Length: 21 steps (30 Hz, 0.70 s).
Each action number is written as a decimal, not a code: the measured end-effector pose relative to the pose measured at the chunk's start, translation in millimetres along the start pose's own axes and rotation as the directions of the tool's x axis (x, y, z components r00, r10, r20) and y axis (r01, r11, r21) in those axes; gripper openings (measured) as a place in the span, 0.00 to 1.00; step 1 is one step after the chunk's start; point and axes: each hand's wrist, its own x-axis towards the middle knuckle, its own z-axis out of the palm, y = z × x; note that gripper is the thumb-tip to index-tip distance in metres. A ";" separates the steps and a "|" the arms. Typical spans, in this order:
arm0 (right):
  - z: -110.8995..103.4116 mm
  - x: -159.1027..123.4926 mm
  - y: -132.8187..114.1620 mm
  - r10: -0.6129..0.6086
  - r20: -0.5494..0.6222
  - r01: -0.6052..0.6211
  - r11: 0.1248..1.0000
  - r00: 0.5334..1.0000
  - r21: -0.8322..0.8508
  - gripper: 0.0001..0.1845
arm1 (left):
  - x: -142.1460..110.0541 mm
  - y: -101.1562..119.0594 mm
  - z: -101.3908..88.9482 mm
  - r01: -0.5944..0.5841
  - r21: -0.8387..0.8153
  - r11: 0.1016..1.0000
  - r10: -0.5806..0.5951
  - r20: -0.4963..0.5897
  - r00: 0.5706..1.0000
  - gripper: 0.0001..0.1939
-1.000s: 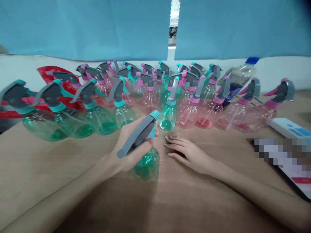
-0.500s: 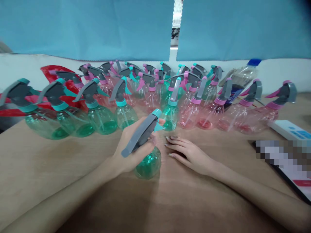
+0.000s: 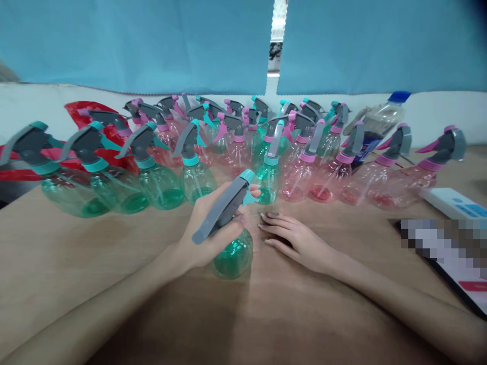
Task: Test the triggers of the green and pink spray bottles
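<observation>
My left hand [image 3: 207,235] is wrapped round the neck of a green spray bottle [image 3: 233,256] with a grey and turquoise trigger head. The bottle is upright and slightly tilted, low over the table or on it; I cannot tell which. My right hand [image 3: 291,235] lies on the table to the right of it, fingers stretched out and holding nothing. Just beyond my hands stands another green spray bottle [image 3: 267,185], beside a pink spray bottle [image 3: 292,182].
Several green spray bottles [image 3: 162,187] stand at the left, with pink ones [image 3: 350,185] at the right and more behind. A red plastic bag [image 3: 91,109], a blue-capped bottle [image 3: 384,114], a white box [image 3: 454,200] and a dark-edged flat object [image 3: 437,266] lie around the wooden table [image 3: 95,263].
Almost nothing differs. My left hand and the green spray bottle in it have shifted very slightly to the right; my right hand rests in the same place.
</observation>
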 end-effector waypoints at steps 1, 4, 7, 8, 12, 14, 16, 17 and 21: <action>0.0 0.0 0.0 -0.001 0.000 0.001 1.000 1.000 0.001 0.17 | 0.1 1.0 -0.3 0.008 -0.007 1.000 -0.008 0.001 1.000 0.35; -0.3 0.0 -0.3 -0.001 -0.004 0.001 1.000 1.000 0.004 0.16 | 0.3 2.3 -0.8 0.041 -0.010 0.999 -0.041 0.004 0.999 0.35; -0.4 0.2 -0.6 -0.004 -0.004 0.004 1.000 1.000 -0.004 0.16 | -0.2 0.5 -0.6 0.037 -0.023 0.999 -0.037 -0.001 0.999 0.35; -0.3 0.2 -0.6 -0.004 -0.003 0.004 1.000 1.000 -0.008 0.16 | -0.5 -0.2 -0.6 0.030 -0.029 0.999 -0.030 0.000 1.000 0.34; 0.6 0.1 0.6 -0.004 0.004 0.004 1.000 1.000 -0.021 0.17 | -1.7 0.3 -0.8 0.028 -0.016 0.999 -0.028 -0.013 1.000 0.30; 1.0 0.0 1.4 -0.008 0.010 0.009 1.000 1.000 -0.028 0.18 | -1.7 2.3 -0.8 0.054 -0.009 0.999 -0.054 -0.016 0.998 0.29; 1.3 0.0 1.9 -0.014 0.009 0.014 1.000 1.000 -0.027 0.18 | -1.2 3.9 -0.6 0.072 -0.016 0.997 -0.072 -0.012 0.997 0.29; 1.3 -0.1 2.0 -0.014 0.006 0.014 1.000 1.000 -0.022 0.18 | -0.9 4.3 -0.5 0.073 -0.018 0.997 -0.073 -0.010 0.997 0.30; 1.0 -0.1 1.6 -0.008 -0.007 0.009 1.000 1.000 0.005 0.17 | 0.2 3.5 -1.3 0.077 0.014 0.997 -0.077 0.005 0.997 0.33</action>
